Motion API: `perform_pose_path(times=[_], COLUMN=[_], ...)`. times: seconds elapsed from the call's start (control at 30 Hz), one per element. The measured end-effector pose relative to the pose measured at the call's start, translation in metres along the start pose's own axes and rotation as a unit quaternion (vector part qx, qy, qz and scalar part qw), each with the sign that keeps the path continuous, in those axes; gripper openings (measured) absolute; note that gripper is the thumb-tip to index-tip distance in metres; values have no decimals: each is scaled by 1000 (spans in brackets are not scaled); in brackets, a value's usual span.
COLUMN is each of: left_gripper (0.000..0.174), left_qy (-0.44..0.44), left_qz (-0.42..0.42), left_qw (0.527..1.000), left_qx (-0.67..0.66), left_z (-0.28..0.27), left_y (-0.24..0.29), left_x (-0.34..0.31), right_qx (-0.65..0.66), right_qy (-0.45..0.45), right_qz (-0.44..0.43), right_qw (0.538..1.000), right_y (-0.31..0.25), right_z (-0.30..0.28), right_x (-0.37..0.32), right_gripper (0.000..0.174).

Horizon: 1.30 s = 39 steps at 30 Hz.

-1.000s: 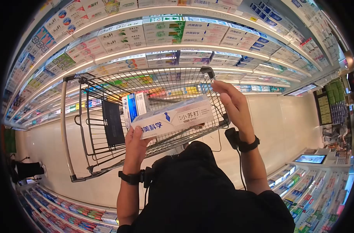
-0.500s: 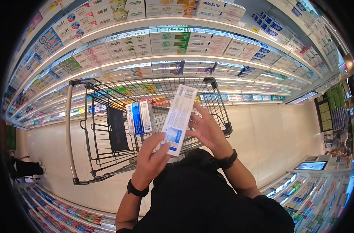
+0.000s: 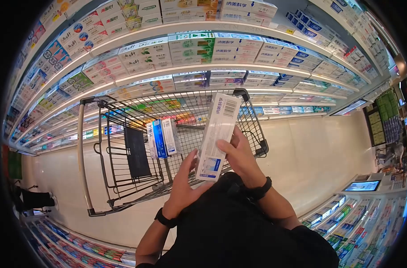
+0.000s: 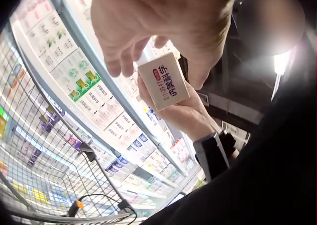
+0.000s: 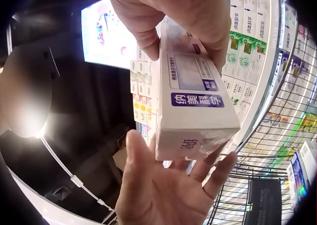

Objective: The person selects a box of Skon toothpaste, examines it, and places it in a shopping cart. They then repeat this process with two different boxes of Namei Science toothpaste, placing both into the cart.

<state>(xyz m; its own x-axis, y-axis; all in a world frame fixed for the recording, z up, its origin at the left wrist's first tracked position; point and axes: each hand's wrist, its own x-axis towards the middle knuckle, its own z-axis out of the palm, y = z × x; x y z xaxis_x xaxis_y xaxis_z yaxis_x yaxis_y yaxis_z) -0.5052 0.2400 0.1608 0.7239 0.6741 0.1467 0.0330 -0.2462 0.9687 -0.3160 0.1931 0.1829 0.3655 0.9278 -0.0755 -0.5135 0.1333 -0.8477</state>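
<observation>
A long white toothpaste box (image 3: 219,134) stands nearly upright between both hands, above the near end of a wire shopping cart (image 3: 92,134). My right hand (image 3: 238,154) grips its middle from the right, fingers curled round it. Seen from the right wrist, that hand (image 5: 173,17) clamps the box (image 5: 195,101) from above. My left hand (image 3: 185,178) lies under the lower end with its palm open (image 5: 163,190), straight fingers touching the box's bottom edge. The left wrist view shows the box's end face (image 4: 163,81) between the left thumb and fingers (image 4: 124,61).
Inside the cart stand two blue-and-white boxes (image 3: 163,137) and a flat black panel (image 3: 136,152). Shelves packed with toothpaste boxes (image 3: 190,44) curve across the back. More shelves run along the lower left (image 3: 78,245) and right, beside a lit screen (image 3: 361,185).
The box has turned from lying crosswise to standing upright, barcode end up. My right hand came down from its far end to grip its middle, and my left hand slid to the lower end.
</observation>
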Motion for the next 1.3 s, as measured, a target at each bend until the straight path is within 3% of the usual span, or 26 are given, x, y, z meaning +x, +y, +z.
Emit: perform_pose_path(times=[0.1, 0.33, 0.73, 0.83, 1.13, 1.3], left_gripper=[77, 69, 68, 71, 77, 72], left_qy=[-3, -9, 46, 50, 4, -20], left_qz=[-107, -126, -115, -117, -139, -152], left_qw=[978, 957, 948, 945, 947, 943], left_qx=[-181, -259, -294, -302, -289, -294], left_z=[5, 4, -5, -2, 7, 3], left_y=[-15, -17, -16, -14, -19, -16], left_x=[-1, -5, -3, -1, 6, 10], right_qx=[-46, -84, -185, -208, -114, -137], right_qy=[-11, -33, -124, -124, -91, -72], right_qz=[-29, -20, 38, 39, 56, 36], right_qw=[998, 996, 974, 969, 988, 987], right_y=[2, 4, 14, 12, 18, 18], right_z=[6, 11, 13, 10, -7, -10], right_x=[-6, -6, -8, -7, -10, -12], right_gripper=[66, 69, 75, 74, 72, 69])
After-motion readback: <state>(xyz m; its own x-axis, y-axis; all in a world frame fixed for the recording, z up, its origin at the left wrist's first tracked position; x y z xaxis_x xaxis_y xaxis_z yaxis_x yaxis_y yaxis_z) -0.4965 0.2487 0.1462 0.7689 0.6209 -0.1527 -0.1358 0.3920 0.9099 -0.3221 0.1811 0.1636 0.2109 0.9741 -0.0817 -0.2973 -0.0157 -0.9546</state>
